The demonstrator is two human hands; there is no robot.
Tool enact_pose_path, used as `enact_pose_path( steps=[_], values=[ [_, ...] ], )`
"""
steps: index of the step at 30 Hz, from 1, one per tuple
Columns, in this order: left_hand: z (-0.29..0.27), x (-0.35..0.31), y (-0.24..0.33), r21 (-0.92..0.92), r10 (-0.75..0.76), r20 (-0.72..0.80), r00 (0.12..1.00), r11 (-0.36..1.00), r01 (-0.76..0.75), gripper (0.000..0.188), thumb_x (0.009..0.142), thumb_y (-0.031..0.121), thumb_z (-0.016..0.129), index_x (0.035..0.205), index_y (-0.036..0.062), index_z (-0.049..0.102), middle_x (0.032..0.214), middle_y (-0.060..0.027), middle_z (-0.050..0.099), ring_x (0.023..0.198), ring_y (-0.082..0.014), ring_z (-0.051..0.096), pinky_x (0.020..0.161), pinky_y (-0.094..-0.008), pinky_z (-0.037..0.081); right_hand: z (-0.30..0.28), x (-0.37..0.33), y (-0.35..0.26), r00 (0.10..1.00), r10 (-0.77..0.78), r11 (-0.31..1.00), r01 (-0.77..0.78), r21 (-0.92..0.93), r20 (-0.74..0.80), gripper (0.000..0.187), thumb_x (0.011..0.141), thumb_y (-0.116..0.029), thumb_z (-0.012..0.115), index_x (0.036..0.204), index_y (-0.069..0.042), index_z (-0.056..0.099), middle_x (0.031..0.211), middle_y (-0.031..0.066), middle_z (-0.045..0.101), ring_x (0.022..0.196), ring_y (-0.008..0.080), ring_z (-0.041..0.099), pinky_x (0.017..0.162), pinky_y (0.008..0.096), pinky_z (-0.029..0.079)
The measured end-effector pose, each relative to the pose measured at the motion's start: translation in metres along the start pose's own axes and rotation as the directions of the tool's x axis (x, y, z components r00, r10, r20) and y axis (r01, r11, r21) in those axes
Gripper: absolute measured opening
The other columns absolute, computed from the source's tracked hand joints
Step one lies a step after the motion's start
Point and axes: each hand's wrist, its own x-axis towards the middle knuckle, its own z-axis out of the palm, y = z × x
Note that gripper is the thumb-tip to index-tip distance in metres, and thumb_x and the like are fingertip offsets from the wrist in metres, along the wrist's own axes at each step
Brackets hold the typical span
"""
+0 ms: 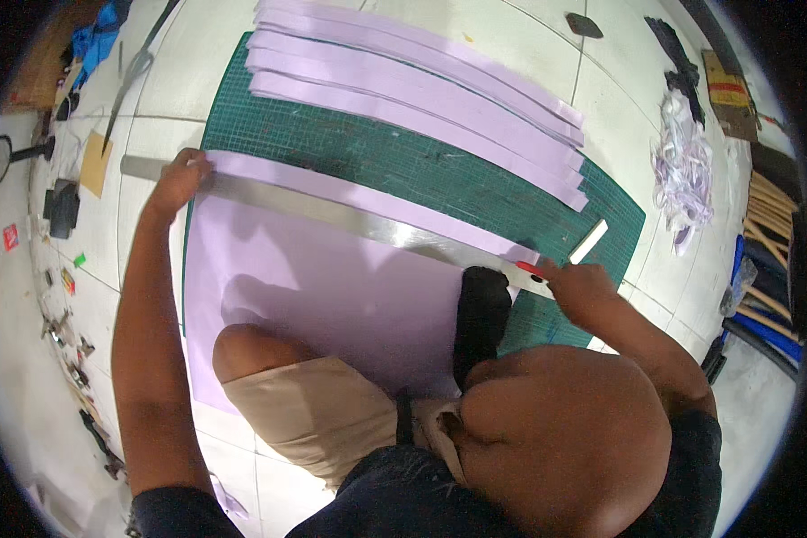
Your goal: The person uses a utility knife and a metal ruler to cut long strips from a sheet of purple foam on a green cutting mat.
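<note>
A long metal ruler (394, 231) lies slanted across a lavender sheet (332, 296) that looks like fabric, on a green cutting mat (377, 134). My left hand (183, 179) grips the ruler near its left end, fingers curled at the sheet's corner. A lavender band (359, 197) shows along the ruler's far edge. At the right end, my right hand (585, 291) is closed around a small cutter with a red front (531, 269); its grip is hidden in my fingers. My foot in a black sock (481, 314) presses on the sheet beside the ruler.
Several lavender strips (403, 81) lie across the mat's far part. A white bar (588, 241) shows just beyond my right hand. Thin offcuts (683, 170) are heaped on the tiled floor at right, near wooden sticks (769, 215). Small tools and scraps line the left side.
</note>
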Motion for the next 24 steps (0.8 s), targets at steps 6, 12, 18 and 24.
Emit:
enact_pose_path(
  steps=[6, 12, 18, 24],
  values=[
    [0.041, 0.004, -0.025, 0.344, 0.057, -0.302, 0.952, 0.938, 0.053, 0.069, 0.084, 0.056, 0.065, 0.127, 0.0023, 0.060, 0.128, -0.0270, 0.058, 0.123, -0.0450, 0.052, 0.101, -0.0601, 0.041, -0.027, 0.022, 0.006, 0.898, 0.029, 0.777, 0.255, 0.575, -0.438, 0.037, 0.098, -0.039, 0.059, 0.108, -0.004, 0.050, 0.082, 0.0196, 0.063, 0.074, 0.0368, 0.065, 0.065, 0.0459, 0.048],
    [0.043, -0.017, 0.015, 0.310, 0.284, -0.465, 0.838, 0.940, -0.146, 0.033, 0.086, 0.030, 0.072, 0.100, 0.0023, 0.062, 0.100, -0.0165, 0.066, 0.092, -0.0320, 0.063, 0.083, -0.0444, 0.050, -0.007, 0.113, -0.061, 0.745, 0.100, 0.590, 0.489, 0.642, -0.659, 0.053, 0.085, -0.043, 0.075, 0.109, -0.002, 0.052, 0.090, 0.0185, 0.058, 0.082, 0.0353, 0.060, 0.072, 0.0452, 0.047],
    [0.004, -0.099, 0.113, -0.532, 0.267, -0.247, 0.931, 0.766, -0.361, 0.014, 0.088, 0.010, 0.068, 0.096, 0.0078, 0.058, 0.085, -0.0039, 0.062, 0.078, -0.0149, 0.060, 0.073, -0.0299, 0.050, -0.023, 0.142, -0.096, 0.675, 0.047, 0.461, 0.639, 0.616, -0.736, 0.069, 0.073, -0.037, 0.085, 0.122, -0.002, 0.053, 0.111, 0.0198, 0.054, 0.101, 0.0330, 0.057, 0.087, 0.0429, 0.047],
    [-0.057, -0.139, 0.153, -0.877, 0.431, -0.306, 0.849, 0.218, -0.427, 0.024, 0.090, 0.008, 0.066, 0.110, 0.0037, 0.054, 0.097, -0.0062, 0.062, 0.094, -0.0169, 0.061, 0.091, -0.0339, 0.047, -0.017, 0.128, -0.100, 0.776, 0.093, 0.390, 0.548, 0.740, -0.624, 0.074, 0.072, -0.038, 0.086, 0.125, -0.002, 0.049, 0.100, 0.0198, 0.062, 0.088, 0.0353, 0.063, 0.079, 0.0447, 0.051]
  ],
)
